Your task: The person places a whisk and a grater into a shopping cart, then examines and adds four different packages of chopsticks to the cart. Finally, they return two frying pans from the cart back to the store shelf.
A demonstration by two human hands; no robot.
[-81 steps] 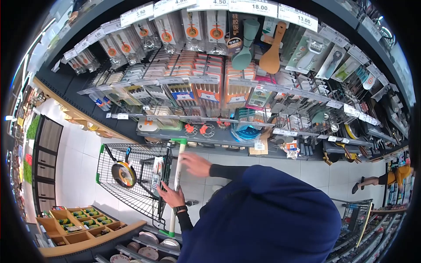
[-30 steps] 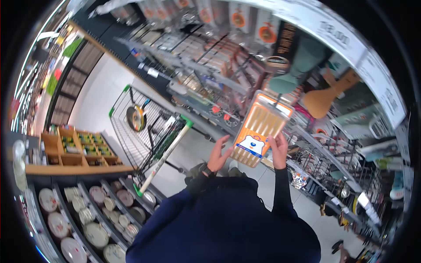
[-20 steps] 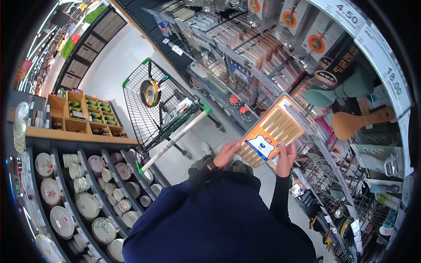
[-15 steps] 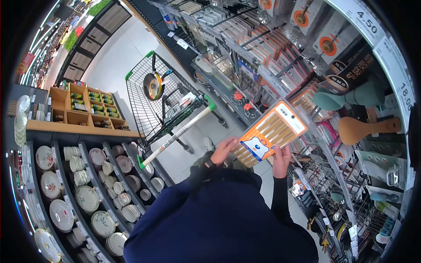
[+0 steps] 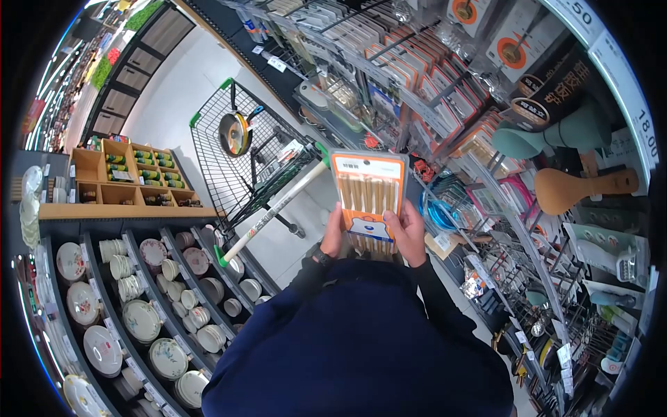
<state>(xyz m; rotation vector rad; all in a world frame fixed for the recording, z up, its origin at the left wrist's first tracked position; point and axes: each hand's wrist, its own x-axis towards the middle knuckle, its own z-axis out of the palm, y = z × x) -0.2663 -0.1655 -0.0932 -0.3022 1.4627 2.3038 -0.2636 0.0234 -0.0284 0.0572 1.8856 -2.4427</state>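
A pack of chopsticks (image 5: 368, 191) is held upright in front of my body, with an orange and white card, a blue and white cartoon face and brown sticks showing. My left hand (image 5: 333, 233) grips its left edge, fingers mostly behind the card. On the lower right, my right hand (image 5: 410, 236) holds it with the thumb over the front. A shopping cart (image 5: 274, 215) with a white handle and green corners stands just beyond. Inside the cart lies a frying pan (image 5: 235, 134) with a dark handle and a printed label.
Shelves of bowls and plates (image 5: 144, 320) run along the left. A wooden rack (image 5: 87, 165) holds jars behind them. On the right, hooks carry packaged kitchen tools, a green spoon (image 5: 517, 142) and a wooden spatula (image 5: 556, 191). Pale floor (image 5: 198, 76) extends beyond the cart.
The pack of chopsticks has moved left, away from the right-hand shelf, and turned from slanted to nearly upright. Both hands moved with it, still holding it.
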